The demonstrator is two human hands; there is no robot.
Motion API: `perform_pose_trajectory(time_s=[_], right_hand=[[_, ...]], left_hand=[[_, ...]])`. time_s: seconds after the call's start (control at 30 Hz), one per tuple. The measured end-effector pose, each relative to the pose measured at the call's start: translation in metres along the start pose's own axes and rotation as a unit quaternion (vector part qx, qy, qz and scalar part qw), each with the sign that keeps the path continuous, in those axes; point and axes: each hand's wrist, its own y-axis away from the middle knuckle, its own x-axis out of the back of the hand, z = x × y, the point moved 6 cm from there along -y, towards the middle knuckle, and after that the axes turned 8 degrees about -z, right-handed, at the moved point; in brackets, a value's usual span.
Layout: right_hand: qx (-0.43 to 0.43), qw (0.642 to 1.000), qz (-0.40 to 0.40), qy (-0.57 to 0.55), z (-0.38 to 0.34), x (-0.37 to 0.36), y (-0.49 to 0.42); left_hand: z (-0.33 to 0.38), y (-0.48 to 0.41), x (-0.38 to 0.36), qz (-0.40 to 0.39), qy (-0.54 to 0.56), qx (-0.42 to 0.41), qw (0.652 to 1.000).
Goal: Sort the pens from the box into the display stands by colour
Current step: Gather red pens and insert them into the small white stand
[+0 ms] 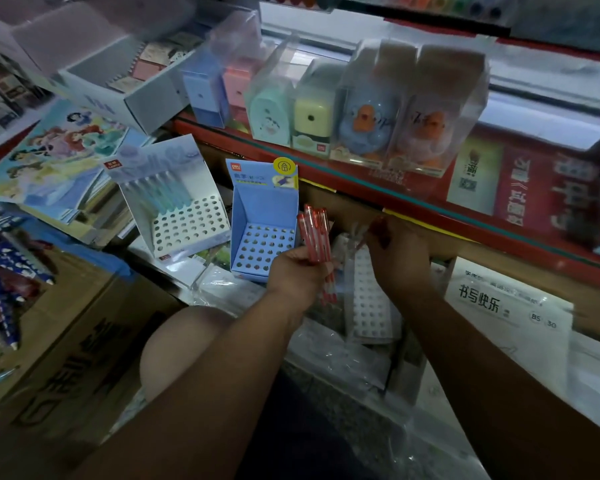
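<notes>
The left hand (293, 273) grips a bundle of red pens (315, 239), held upright just right of the blue display stand (264, 202), whose holes stand unfilled. The right hand (397, 252), further right of that stand, has its fingers curled at a clear wrapper (355, 237) (motion blur; it cannot be told whether it grips). Left of the blue stand, a white display stand (187, 226) carries blue pens (163, 192) in its back row.
</notes>
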Motion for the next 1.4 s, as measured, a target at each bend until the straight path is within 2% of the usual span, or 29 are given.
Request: perform_pose_trajectory(time_s=[0.17, 0.5, 0.57, 0.63, 0.7, 0.77, 0.87, 0.93, 1.0, 1.13, 1.2, 1.4], right_hand=[[-0.004, 0.999, -0.037, 0.030, 0.001, -0.006, -0.003], [-0.017, 0.973, -0.132, 0.190, -0.002, -0.029, -0.015], [-0.040, 0.980, -0.134, 0.141, 0.004, -0.023, -0.014], [-0.066, 0.991, -0.105, 0.045, 0.006, -0.005, -0.010], [-0.058, 0.994, -0.068, -0.070, -0.002, 0.019, 0.000], [-0.035, 0.981, -0.084, -0.169, -0.020, 0.034, 0.010], [0.007, 0.976, -0.125, -0.180, -0.040, 0.042, 0.018], [0.020, 0.974, -0.144, -0.174, -0.040, 0.043, 0.019], [0.024, 0.979, -0.117, -0.166, -0.034, 0.050, 0.017], [0.022, 0.993, 0.022, -0.117, -0.012, 0.068, 0.011], [0.015, 0.996, 0.029, -0.085, -0.004, 0.061, 0.009], [0.035, 0.999, 0.020, -0.033, -0.005, 0.040, 0.007]], left_hand=[[-0.002, -0.002, -0.002, -0.002, -0.014, 0.011, 1.000], [-0.001, 0.001, -0.008, -0.024, -0.008, 0.018, 1.000], [0.001, 0.003, -0.009, -0.032, 0.000, 0.016, 0.999], [0.002, 0.006, -0.010, -0.045, 0.001, 0.012, 0.999], [0.004, 0.007, -0.012, -0.065, -0.012, 0.004, 0.998], [0.005, 0.009, -0.017, -0.103, -0.009, -0.003, 0.995], [0.002, 0.012, -0.029, -0.157, 0.000, -0.006, 0.988], [0.001, 0.015, -0.034, -0.162, -0.009, -0.010, 0.987], [0.003, 0.015, -0.032, -0.134, -0.027, -0.022, 0.990], [0.003, 0.009, -0.015, -0.034, -0.027, -0.010, 0.999], [0.001, 0.006, -0.010, -0.016, -0.009, 0.001, 1.000], [-0.003, 0.006, -0.014, -0.026, 0.000, 0.018, 1.000]])
